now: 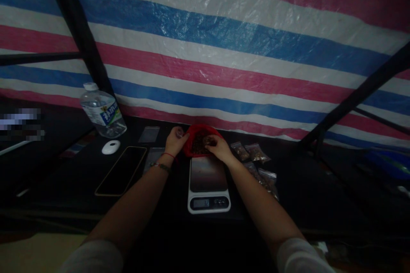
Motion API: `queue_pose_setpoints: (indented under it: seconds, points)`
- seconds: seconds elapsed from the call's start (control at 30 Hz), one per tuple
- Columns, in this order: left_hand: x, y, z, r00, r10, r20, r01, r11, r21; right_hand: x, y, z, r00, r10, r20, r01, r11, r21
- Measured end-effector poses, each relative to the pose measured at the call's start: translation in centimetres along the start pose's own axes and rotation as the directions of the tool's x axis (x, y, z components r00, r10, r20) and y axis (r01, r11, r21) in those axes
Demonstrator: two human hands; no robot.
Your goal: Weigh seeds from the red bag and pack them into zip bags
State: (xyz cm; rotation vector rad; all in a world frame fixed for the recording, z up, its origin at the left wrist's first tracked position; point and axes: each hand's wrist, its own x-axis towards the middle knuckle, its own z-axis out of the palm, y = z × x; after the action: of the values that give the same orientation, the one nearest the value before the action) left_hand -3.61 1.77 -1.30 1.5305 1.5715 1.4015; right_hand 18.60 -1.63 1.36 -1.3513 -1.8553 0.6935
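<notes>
Striped plastic sheeting (224, 55) is hung behind the dark tabletop (301, 196), and its lower edge is met by the table's far side. Both flanks are framed by slanting dark bars, a left bar (77, 21) and a right bar (355, 94). Close under the sheeting, a red bag (188, 148) is set with its mouth open, and loose brown pieces (199, 145) are held inside. Its near rim is brought up to the back of a white scale (208, 179); whether any of it is borne by the plate cannot be told. The left hand (174, 144) is placed at the bag's left rim, thumb laid toward the red edge; whether the rim is pinched cannot be told. The right hand (221, 149) is reached over the right rim, its fingertips bent down at the brown pieces; how tightly they are closed cannot be made out. Beside the right forearm, small filled bags (258, 153) are clustered, with dark tabletop left beyond them. Leftward, little room is left among a flat clear bag (149, 135), a phone (121, 171), a white rounded object (110, 147) and a clear bottle (104, 113).
</notes>
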Motion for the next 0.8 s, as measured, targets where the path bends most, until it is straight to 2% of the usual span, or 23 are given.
queue_pose_setpoints:
  seconds: [0.1, 0.23, 0.37, 0.47, 0.57, 0.63, 0.7, 0.8]
  points:
    - [0.0, 0.2, 0.0, 1.0, 0.018, 0.019, -0.018, 1.0, -0.023, -1.0, -0.8, -0.5, 1.0, -0.023, 0.004, 0.022, 1.0, 0.011]
    - [-0.2, 0.2, 0.3, 0.998, 0.018, 0.064, -0.014, 0.998, -0.06, -3.1, -2.0, -1.7, 0.988, -0.118, 0.097, 0.113, 0.992, 0.052]
    - [-0.2, -0.2, 0.6, 0.995, 0.049, 0.082, -0.039, 0.992, -0.122, -5.3, -2.6, -2.7, 0.96, -0.221, 0.172, 0.23, 0.973, -0.035]
    - [-0.2, -0.2, 0.8, 0.992, 0.083, 0.092, -0.068, 0.986, -0.152, -6.2, -2.6, -3.0, 0.949, -0.241, 0.204, 0.272, 0.952, -0.14]
    - [-0.3, 0.5, 0.4, 0.988, 0.148, 0.05, -0.14, 0.982, -0.127, -6.4, -2.4, -3.2, 0.93, -0.289, 0.229, 0.329, 0.93, -0.164]
    - [-0.5, 1.3, 0.0, 0.981, 0.194, -0.014, -0.195, 0.978, -0.08, -6.3, -2.3, -3.6, 0.913, -0.353, 0.204, 0.38, 0.918, -0.112]
    - [-0.9, 2.4, -0.6, 0.962, 0.256, -0.09, -0.255, 0.967, 0.025, -5.9, -2.6, -4.0, 0.909, -0.401, 0.111, 0.409, 0.91, -0.067]
    - [-1.8, 4.2, -1.3, 0.88, 0.467, -0.082, -0.435, 0.864, 0.254, -4.9, -3.8, -4.2, 0.909, -0.416, -0.022, 0.415, 0.909, -0.038]
